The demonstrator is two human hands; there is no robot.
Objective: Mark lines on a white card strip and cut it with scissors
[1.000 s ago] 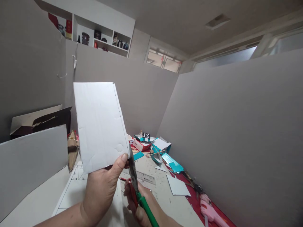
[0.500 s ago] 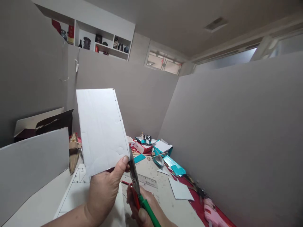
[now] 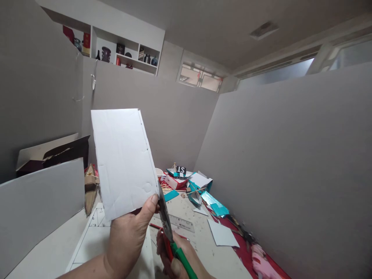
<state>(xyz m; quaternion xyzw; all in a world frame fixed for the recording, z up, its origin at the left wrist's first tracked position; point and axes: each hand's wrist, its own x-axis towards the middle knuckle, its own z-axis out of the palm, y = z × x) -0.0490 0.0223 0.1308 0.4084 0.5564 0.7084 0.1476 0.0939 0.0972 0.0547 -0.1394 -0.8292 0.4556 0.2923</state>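
Observation:
My left hand (image 3: 130,236) grips the lower right corner of a white cardboard piece (image 3: 122,162), thumb in front, and holds it up above the table. A pencil line with small dark marks runs along the card's right edge. In my right hand (image 3: 180,255) is a pair of scissors (image 3: 165,223) with green and red handles. Their blades point upward and meet the card's right edge just beside my left thumb. How far the blades are apart is hard to see.
Beneath lie a marked white sheet (image 3: 93,240), a clear ruler (image 3: 180,223) and a white card offcut (image 3: 223,233). A pink glue gun (image 3: 263,261) rests at the right edge. Teal scraps (image 3: 219,209) and small boxes are farther back. A large white board (image 3: 43,213) stands at left.
Very little differs. The card has shifted slightly left and down with my left hand, and the scissors stay at its right edge.

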